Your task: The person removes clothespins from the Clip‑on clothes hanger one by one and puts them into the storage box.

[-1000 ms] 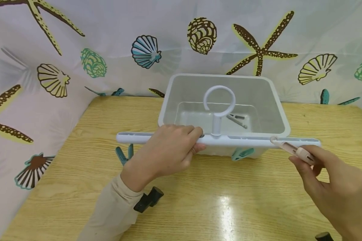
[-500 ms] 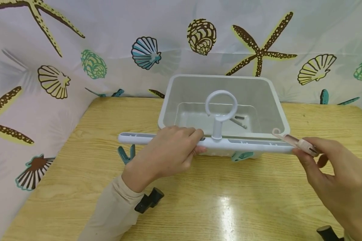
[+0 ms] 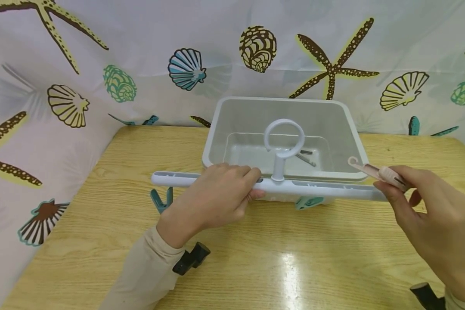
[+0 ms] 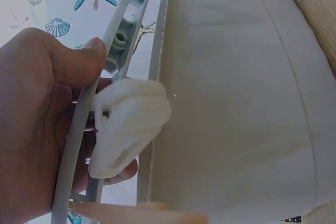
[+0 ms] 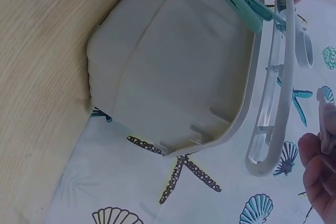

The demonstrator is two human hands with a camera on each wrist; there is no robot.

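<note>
A person's left hand (image 3: 213, 196) is gripping a pale hanger bar (image 3: 314, 187) with fingers curled over it, holding it level just in front of a white tub (image 3: 217, 129) on a wooden table (image 3: 279, 258). The right hand (image 3: 430, 215) is pinching a pink clothespin (image 3: 373, 172) above the bar's right end. Only the left wrist view is showing a white clip (image 4: 128, 127) under the bar; teal clips (image 3: 308, 201) are hanging too.

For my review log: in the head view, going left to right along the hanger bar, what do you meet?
Teal clip hanging near the bar's left end → left hand gripping the hanger bar → ring hook → second teal clip under the bar → pink clip pinched by the right hand.
</note>
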